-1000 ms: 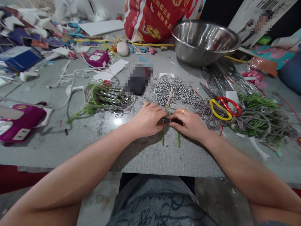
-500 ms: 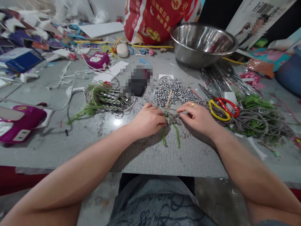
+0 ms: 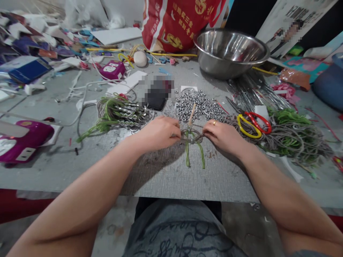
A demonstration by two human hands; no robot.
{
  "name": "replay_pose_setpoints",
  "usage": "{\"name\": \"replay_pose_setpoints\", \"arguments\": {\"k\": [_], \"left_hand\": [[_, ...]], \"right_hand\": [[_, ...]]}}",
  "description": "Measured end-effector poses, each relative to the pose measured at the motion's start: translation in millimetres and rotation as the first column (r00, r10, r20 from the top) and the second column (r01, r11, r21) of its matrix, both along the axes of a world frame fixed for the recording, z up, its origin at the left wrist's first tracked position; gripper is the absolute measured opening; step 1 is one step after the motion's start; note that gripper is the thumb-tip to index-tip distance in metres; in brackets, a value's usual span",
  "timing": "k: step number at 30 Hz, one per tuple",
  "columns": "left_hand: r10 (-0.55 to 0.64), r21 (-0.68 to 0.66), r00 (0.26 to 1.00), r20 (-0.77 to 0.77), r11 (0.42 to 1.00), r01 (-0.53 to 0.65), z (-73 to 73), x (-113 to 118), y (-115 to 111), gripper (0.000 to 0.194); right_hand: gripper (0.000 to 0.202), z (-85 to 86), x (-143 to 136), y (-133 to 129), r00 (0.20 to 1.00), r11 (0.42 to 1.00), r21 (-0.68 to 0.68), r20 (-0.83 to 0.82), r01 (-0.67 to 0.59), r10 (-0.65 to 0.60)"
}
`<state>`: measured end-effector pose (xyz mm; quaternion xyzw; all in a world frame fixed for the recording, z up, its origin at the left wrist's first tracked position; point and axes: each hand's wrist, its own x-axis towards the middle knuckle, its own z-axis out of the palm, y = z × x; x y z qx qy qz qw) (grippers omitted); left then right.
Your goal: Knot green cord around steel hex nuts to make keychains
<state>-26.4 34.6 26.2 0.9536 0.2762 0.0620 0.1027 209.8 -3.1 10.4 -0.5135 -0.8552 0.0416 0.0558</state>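
Between my hands lies a looped, partly knotted grey and green cord (image 3: 190, 138), with two green ends hanging toward the table's front. My left hand (image 3: 163, 132) is closed on the left loop of the cord, fingertips pinched together. On the opposite side my right hand (image 3: 221, 135), with a ring on one finger, pinches the right loop. A thin wooden stick (image 3: 192, 113) stands just behind the knot. Right behind that, a spread of metal nuts (image 3: 199, 101) covers the table.
Scissors (image 3: 250, 125) with yellow and red handles lie on a heap of grey and green cords (image 3: 292, 139) at right. Finished-looking cord pieces with metal nuts (image 3: 118, 110) lie at left. A steel bowl (image 3: 233, 67) and red bag (image 3: 168, 28) stand behind.
My hands have moved apart, the left one further left, drawing the cord's grey loops out to both sides. The knot between them is now more exposed.
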Motion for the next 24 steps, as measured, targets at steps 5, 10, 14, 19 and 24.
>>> {"name": "replay_pose_setpoints", "arguments": {"k": [5,10,14,19,24], "left_hand": [[0.050,-0.021,0.980,-0.192,0.998,-0.055,4.4,-9,7,0.021],[0.098,-0.022,0.949,-0.299,0.994,-0.110,8.5,-14,7,0.021],[0.152,0.060,0.926,-0.346,0.988,-0.140,11.2,-15,6,0.019],[0.243,0.180,0.895,-0.375,0.966,-0.187,10.4,-17,4,0.015],[0.332,0.275,0.894,-0.300,0.928,-0.253,9.3,-16,-2,0.009]], "right_hand": [[0.018,0.2,5,1,1.000,0.999,0.042,0.012,-0.002,0.001],[0.020,0.6,4,1,0.998,0.998,0.061,0.062,0.029,-0.033],[0.021,1.2,4,2,0.997,0.996,0.085,0.079,0.021,-0.028],[0.022,0.0,4,1,0.996,0.993,0.117,0.080,0.021,-0.030],[0.021,0.7,3,1,0.996,0.991,0.133,0.089,0.019,-0.031]]}}
